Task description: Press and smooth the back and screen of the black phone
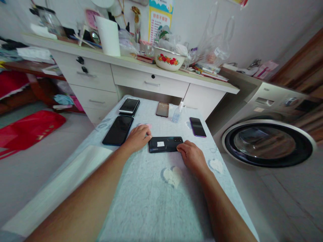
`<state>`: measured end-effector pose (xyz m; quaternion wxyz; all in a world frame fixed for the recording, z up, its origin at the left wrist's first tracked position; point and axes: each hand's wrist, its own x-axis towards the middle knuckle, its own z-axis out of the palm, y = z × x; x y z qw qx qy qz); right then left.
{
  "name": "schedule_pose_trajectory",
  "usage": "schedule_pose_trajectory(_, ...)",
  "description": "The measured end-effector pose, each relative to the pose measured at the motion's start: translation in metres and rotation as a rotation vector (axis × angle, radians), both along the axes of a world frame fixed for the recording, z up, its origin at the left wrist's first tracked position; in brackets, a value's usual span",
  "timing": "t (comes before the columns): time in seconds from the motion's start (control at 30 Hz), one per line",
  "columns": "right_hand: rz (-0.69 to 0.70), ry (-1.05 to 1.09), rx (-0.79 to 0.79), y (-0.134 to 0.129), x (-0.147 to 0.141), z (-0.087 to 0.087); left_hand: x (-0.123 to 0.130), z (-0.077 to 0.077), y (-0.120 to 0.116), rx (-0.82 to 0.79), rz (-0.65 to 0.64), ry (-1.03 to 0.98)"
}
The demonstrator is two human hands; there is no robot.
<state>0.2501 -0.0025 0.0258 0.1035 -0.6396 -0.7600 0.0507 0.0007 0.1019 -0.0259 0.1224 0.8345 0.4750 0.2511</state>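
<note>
A dark smartphone lies back side up on the cloth-covered table, a white label and a camera block showing on its back. At its left end is my left hand, fingers curled and bent against the upper corner. My right hand pinches the lower right corner, thumb and fingers closed. Just left of my left hand lies a larger black phone, screen up. Behind it a white-framed phone rests on a dark one. A purple-edged phone lies to the right.
A clear spray bottle stands behind the phone, beside a brown phone or case. A roll of white material lies along the table's left side. A drawer desk closes off the back; a washing machine stands right.
</note>
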Motion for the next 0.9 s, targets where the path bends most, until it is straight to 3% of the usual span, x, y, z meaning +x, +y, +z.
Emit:
schedule_pose_trajectory(0.73,0.155,0.0,0.068,0.002,-0.032,-0.012,0.001,0.0,0.0,0.007,0.014,0.035)
schedule_pose_trajectory(0.9,0.138,-0.017,0.057,0.003,-0.031,-0.011,0.001,-0.001,0.0,0.011,0.006,0.035)
